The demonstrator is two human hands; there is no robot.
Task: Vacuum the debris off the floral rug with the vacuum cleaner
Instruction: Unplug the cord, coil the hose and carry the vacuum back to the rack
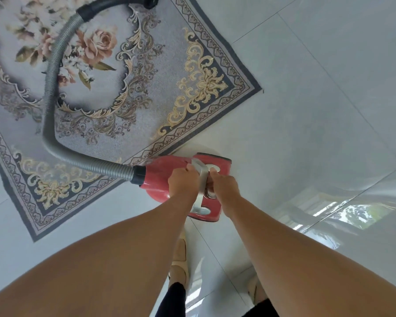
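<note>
The floral rug [146, 106] fills the far left, one corner pointing right across the pale tiled floor [318, 88]. I can make out no debris on its pile. A grey ribbed hose [52, 88] sweeps over the flower medallion, from a black cuff [114, 8] at the far edge down to the red vacuum cleaner [157, 179]. The cleaner sits on the tile just off the rug's near-right border, with its hose port facing left toward the rug.

Both hands meet on the silver carry handle [202, 179], which runs near to far. The left hand [183, 180] curls its fingers against the handle's left side, and the right hand [223, 184] curls against the right side. Whether a right fingertip also presses a button beneath, I cannot tell.

The relation that matters is that the rug lies left and far of both hands — the left arm nearer it — while the suction end is out of view. A hand likely has to leave the handle and follow the hose.
</note>
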